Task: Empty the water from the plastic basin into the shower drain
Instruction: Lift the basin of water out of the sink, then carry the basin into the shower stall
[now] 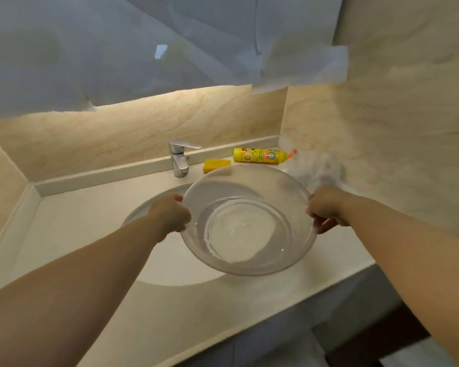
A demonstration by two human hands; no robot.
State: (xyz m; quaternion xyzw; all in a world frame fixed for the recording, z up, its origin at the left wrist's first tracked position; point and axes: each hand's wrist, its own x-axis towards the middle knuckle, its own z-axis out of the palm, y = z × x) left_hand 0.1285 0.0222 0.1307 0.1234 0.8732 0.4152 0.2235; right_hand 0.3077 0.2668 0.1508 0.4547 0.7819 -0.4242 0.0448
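A clear round plastic basin [249,181] with water pooled in its bottom is held above the right part of a sunken sink [154,266], over the beige counter. My left hand [170,213] grips the basin's left rim. My right hand [326,207] grips the right rim, fingers curled under it. The basin sits roughly level, tipped slightly toward me. No shower drain is in view.
A chrome tap [179,160] stands behind the sink. A yellow sponge [216,165], a yellow bottle [260,155] lying on its side and a crumpled clear plastic bag [318,168] rest at the counter's back right. Marble walls enclose the counter; its front edge [289,321] runs at lower right.
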